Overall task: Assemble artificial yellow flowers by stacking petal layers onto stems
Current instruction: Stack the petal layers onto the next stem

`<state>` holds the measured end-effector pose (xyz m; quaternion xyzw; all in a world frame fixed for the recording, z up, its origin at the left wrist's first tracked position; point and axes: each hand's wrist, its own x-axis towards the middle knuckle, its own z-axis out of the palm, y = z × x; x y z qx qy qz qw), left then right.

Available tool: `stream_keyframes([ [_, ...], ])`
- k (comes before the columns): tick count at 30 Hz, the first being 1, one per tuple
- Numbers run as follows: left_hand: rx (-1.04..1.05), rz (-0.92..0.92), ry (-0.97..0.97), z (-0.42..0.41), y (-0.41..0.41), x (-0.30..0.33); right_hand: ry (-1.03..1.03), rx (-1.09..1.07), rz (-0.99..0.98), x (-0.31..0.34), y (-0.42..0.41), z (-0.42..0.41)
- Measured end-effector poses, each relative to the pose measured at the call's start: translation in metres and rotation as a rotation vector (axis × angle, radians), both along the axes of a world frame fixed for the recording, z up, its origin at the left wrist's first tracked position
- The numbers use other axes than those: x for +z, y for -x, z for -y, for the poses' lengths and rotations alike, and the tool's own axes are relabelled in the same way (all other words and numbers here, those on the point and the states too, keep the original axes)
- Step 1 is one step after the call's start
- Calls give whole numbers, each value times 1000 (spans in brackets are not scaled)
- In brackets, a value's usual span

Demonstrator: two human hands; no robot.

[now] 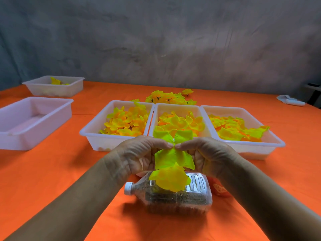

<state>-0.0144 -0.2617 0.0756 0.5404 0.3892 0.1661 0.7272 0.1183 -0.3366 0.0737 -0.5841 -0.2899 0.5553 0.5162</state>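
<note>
Centrally, left hand [139,154] and right hand [207,153] pinched a yellow-green petal layer [171,153] at its centre, fingertips together, lobes fanned toward and away, above a sideways plastic bottle [175,195].

table [52,171]: orange cloth | five white trays [114,139] | bottle [173,197] lying | flower pile [166,98]

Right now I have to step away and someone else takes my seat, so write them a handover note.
Left hand and right hand both pinch the yellow-green fabric petal layer at its centre, above the clear plastic bottle lying on its side.
Petal stock: three white plastic trays ahead.
Done: pile of finished yellow flowers behind the trays.
Left: seat this layer, keep stacking. The stem is hidden.
</note>
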Motion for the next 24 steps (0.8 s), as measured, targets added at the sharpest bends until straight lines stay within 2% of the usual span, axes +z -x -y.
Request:
stream_keyframes([
  [6,-96,103,13,-9,11,-6,-6,-8,3,-4,-1,-1],
  [14,-59,40,-280,-11,13,-2,-22,27,-90,-8,-5,0],
  [24,-62,54,-47,-12,9,-6,-9,51,-114,-6,-4,2],
])
